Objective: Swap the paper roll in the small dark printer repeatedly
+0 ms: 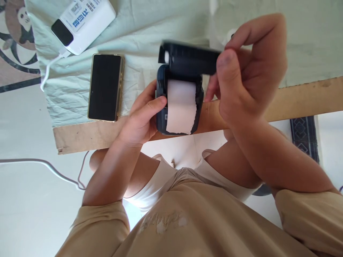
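The left hand clasped the printer, likely for steadiness, while the right hand pinched the cover clear of the paper.

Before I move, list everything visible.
Rounded plastic printer: one, black, centre
Plastic lid: one, black, over printer
Torn paper: one, white, in printer
Rectangular phone: one, black, left of printer
Boxy labelled device: one, white, upper left
Cables: unclear count, whitish, left
Wrinkled cloth: one, green, tabletop
Wooden board: one, brown, table edge
Patterned rug: one, dark, right
Panda floor design: one, brown, upper left
Round object: one, white, upper right
Shirt: one, tan, bottom
Shorts: one, pale, bottom
Left hand: one, holding printer
Right hand: one, pinching lid
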`<state>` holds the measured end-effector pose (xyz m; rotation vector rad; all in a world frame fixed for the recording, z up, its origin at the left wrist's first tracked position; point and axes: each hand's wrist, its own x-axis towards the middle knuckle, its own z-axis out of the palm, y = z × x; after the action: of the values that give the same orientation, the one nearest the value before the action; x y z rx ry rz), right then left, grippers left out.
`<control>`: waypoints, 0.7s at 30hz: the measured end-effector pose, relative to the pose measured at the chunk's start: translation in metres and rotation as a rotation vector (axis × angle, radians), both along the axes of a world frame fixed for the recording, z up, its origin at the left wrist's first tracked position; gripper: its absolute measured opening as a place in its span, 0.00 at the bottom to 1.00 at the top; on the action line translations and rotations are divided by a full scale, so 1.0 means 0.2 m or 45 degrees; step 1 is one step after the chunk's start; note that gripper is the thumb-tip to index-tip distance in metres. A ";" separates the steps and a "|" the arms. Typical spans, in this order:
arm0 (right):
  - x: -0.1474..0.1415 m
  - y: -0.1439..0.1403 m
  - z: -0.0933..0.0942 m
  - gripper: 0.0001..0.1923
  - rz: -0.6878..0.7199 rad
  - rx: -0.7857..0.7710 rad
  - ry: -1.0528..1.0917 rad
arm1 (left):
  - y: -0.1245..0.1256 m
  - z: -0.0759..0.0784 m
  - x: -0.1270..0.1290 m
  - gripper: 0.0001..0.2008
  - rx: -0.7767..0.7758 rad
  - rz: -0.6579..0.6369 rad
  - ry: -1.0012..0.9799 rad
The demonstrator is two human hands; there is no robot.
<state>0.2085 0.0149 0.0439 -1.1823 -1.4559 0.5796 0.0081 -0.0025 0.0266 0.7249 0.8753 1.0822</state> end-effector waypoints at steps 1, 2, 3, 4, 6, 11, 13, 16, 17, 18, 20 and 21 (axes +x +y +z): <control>-0.01 0.01 0.02 0.09 0.021 -0.018 0.037 | 0.00 0.00 0.00 0.17 -0.011 0.015 0.012; -0.01 0.02 0.04 0.10 0.048 -0.032 0.047 | 0.00 -0.01 0.00 0.17 -0.026 0.038 0.018; -0.01 0.02 0.06 0.11 0.078 -0.051 0.023 | 0.00 0.00 0.00 0.18 -0.042 0.055 0.022; -0.01 0.03 0.07 0.11 0.111 -0.059 -0.050 | -0.01 0.00 0.01 0.18 -0.053 0.068 0.027; 0.00 0.03 0.09 0.09 0.154 -0.068 -0.325 | -0.01 0.01 0.02 0.20 -0.037 0.071 0.034; 0.00 0.01 0.09 0.02 0.232 -0.218 -0.975 | -0.01 -0.01 -0.02 0.21 0.089 -0.009 0.059; 0.01 0.01 0.10 0.03 0.287 -0.260 -1.070 | -0.01 -0.02 -0.04 0.24 0.089 -0.051 0.090; 0.02 0.00 0.14 0.11 0.380 -0.336 -1.098 | -0.02 -0.03 -0.07 0.28 0.063 -0.095 0.144; 0.02 -0.01 0.15 0.13 0.412 -0.347 -1.050 | -0.02 -0.03 -0.07 0.28 0.065 -0.102 0.152; 0.03 -0.02 0.17 0.14 0.447 -0.348 -0.967 | -0.02 -0.04 -0.07 0.28 0.073 -0.101 0.153; 0.07 -0.03 0.20 0.14 0.550 -0.365 -0.697 | -0.01 -0.04 -0.07 0.26 0.091 -0.074 0.137; 0.11 -0.03 0.22 0.14 0.578 -0.374 -0.523 | -0.01 -0.04 -0.07 0.26 0.091 -0.059 0.124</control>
<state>0.2297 0.0080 0.0872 -1.2495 -2.0704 0.9231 -0.0056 -0.0045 0.0193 0.8592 0.9017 1.0480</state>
